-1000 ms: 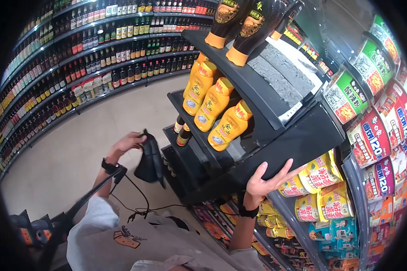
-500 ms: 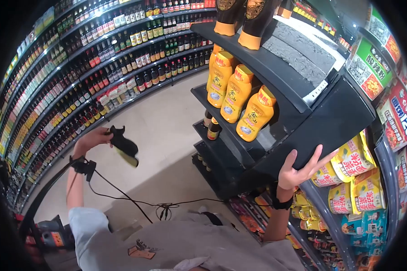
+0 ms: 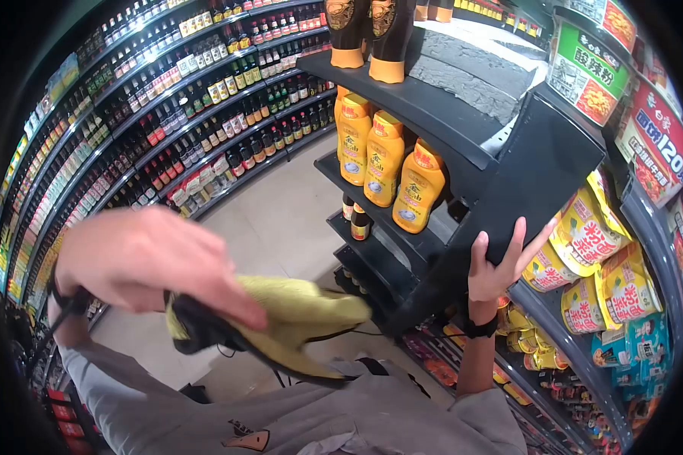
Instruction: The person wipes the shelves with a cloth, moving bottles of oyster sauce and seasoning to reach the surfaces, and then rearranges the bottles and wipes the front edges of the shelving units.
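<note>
Raised close to the camera, my left hand (image 3: pixel 144 254) is blurred, its fingers closed on a yellow cloth with black edging (image 3: pixel 311 303). The cloth hangs folded in front of my chest, and its exact kind is hard to make out. My right hand (image 3: pixel 501 269) rests with spread fingers against the black side panel (image 3: pixel 535 163) of a shelf unit and holds nothing. Beside that panel, several yellow sauce bottles (image 3: pixel 420 186) stand upright on the shelf. Dark bottles with orange caps at the bottom (image 3: pixel 391 45) stand on the level above them.
Yellow snack bags (image 3: pixel 592 227) and instant noodle packs (image 3: pixel 653 129) fill the rack at the right. Curved shelves of sauce bottles (image 3: pixel 228 87) line the far left. A pale tiled floor (image 3: pixel 269 220) lies between. Small dark bottles (image 3: pixel 360 222) stand on a lower shelf.
My left hand has come up and toward the camera with the cloth, which now shows more of its yellow side. My right hand stays against the panel. The view has shifted slightly.
</note>
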`<act>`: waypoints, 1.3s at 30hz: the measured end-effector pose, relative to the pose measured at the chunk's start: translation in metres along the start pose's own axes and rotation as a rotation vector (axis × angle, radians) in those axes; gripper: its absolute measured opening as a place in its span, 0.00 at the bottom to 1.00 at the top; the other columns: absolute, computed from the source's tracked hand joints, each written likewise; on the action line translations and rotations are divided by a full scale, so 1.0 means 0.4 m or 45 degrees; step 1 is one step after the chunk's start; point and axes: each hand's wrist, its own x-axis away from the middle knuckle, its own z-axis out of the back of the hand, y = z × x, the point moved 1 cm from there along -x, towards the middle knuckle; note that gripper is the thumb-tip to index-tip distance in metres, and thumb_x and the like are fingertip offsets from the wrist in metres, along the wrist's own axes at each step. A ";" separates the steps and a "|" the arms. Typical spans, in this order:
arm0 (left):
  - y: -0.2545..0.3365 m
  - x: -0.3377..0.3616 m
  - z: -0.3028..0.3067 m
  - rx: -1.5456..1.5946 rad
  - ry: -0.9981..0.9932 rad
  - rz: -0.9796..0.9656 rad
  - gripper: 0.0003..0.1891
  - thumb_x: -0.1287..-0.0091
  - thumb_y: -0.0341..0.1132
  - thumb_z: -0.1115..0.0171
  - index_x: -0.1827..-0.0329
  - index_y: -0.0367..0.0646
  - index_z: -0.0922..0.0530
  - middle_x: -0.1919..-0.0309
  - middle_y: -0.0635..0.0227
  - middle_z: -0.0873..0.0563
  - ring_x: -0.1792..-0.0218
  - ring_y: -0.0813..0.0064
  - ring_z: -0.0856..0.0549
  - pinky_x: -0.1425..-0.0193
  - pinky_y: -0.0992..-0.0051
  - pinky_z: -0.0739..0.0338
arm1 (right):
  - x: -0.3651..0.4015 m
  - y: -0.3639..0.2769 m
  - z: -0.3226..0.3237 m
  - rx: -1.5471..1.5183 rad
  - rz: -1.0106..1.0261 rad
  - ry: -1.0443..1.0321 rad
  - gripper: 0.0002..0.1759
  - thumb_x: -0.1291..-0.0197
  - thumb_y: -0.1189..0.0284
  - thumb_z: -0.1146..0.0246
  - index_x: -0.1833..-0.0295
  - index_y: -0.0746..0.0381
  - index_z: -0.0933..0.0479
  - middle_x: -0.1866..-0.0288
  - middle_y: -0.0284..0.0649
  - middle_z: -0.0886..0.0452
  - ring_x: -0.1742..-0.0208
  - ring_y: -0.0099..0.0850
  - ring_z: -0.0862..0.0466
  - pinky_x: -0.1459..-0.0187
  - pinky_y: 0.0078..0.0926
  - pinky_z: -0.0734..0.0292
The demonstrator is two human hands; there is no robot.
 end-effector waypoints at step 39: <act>-0.074 -0.379 -0.025 0.424 0.667 -0.255 0.09 0.24 0.34 0.41 0.52 0.35 0.22 0.67 0.75 0.21 0.68 0.84 0.18 0.60 0.80 0.21 | 0.213 -0.492 -0.074 -1.806 -1.058 -1.273 0.27 0.26 0.70 0.42 0.27 0.64 0.38 0.55 0.33 0.24 0.52 0.22 0.23 0.45 0.20 0.28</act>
